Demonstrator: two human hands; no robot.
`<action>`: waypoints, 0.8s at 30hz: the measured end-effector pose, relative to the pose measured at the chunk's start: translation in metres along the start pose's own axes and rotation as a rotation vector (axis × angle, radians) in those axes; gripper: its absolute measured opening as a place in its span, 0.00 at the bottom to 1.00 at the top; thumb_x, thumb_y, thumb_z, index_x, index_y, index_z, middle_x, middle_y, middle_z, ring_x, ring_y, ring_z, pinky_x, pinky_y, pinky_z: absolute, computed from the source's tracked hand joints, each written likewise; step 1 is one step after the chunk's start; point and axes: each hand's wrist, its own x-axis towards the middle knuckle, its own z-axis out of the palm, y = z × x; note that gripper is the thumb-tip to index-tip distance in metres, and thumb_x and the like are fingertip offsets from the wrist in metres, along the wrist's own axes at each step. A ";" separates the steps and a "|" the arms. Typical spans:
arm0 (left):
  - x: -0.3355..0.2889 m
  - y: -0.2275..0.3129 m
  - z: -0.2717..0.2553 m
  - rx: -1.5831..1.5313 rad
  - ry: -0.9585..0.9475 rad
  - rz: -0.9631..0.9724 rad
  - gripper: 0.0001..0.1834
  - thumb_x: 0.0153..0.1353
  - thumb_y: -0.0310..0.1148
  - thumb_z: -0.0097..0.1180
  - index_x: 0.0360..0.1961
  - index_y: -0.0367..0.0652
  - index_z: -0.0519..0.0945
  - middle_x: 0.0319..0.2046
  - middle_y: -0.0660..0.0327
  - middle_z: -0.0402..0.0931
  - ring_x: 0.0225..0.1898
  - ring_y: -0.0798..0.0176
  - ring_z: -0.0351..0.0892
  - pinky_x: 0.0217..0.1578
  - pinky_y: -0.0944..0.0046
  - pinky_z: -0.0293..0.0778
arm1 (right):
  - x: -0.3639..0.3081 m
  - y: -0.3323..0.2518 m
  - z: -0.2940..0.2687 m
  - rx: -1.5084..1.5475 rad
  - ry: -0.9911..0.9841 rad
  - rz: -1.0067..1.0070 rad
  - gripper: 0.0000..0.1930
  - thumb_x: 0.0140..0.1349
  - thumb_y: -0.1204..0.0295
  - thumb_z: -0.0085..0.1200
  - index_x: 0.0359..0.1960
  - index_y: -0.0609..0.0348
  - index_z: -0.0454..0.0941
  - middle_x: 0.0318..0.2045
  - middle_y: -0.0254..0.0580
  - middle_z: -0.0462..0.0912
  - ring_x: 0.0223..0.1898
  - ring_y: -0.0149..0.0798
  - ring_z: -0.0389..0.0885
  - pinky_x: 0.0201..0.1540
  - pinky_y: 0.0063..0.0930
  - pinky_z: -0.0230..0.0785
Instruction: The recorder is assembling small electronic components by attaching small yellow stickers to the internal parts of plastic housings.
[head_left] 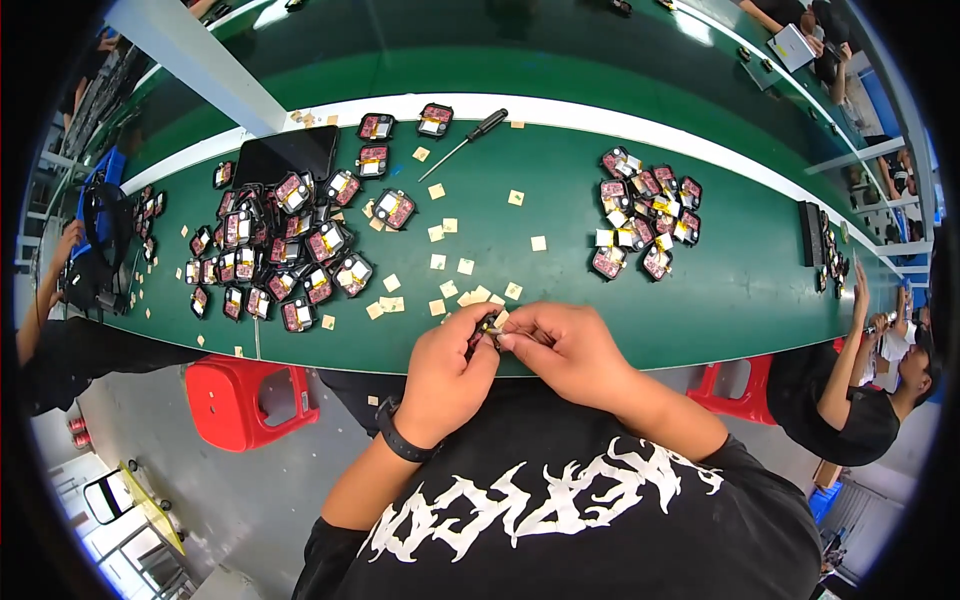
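Close to the table's near edge, my left hand (448, 372) is closed around a small black-cased circuit module (486, 326), mostly hidden by the fingers. My right hand (572, 352) meets it from the other side, thumb and fingers pinched together at the module's edge. A pale square piece (502, 319) shows between the hands; whether the right fingers grip it or the module is unclear. Just beyond lie several loose beige square pieces (465, 267). A big heap of similar modules (290, 240), with red boards and white parts, sits to the left. A smaller group (645, 205) lies to the right.
A screwdriver (465, 143) with a black handle lies toward the back of the green table (745, 290). Behind the left heap is a dark flat tray (290, 155). Red stools (222, 405) stand below the edge. Another person (850, 400) sits at the right.
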 end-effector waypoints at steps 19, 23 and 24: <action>-0.004 -0.003 -0.026 -0.267 -0.275 -0.131 0.26 0.71 0.22 0.46 0.70 0.33 0.70 0.32 0.62 0.78 0.29 0.73 0.74 0.31 0.72 0.71 | 0.019 0.015 0.011 0.133 0.107 0.186 0.13 0.63 0.71 0.71 0.31 0.63 0.78 0.23 0.28 0.77 0.26 0.20 0.70 0.28 0.23 0.64; -0.005 -0.005 -0.027 -0.282 -0.283 -0.124 0.27 0.71 0.22 0.46 0.71 0.34 0.70 0.32 0.63 0.78 0.29 0.74 0.73 0.31 0.72 0.70 | 0.023 0.013 0.006 0.176 -0.014 0.220 0.12 0.62 0.71 0.72 0.32 0.62 0.79 0.23 0.27 0.75 0.26 0.21 0.69 0.27 0.23 0.63; -0.004 -0.004 -0.028 -0.289 -0.298 -0.122 0.28 0.71 0.22 0.46 0.72 0.34 0.69 0.32 0.63 0.78 0.29 0.74 0.73 0.31 0.72 0.70 | 0.024 0.013 0.005 0.233 -0.060 0.225 0.12 0.62 0.70 0.72 0.32 0.62 0.79 0.23 0.27 0.75 0.25 0.21 0.69 0.27 0.23 0.63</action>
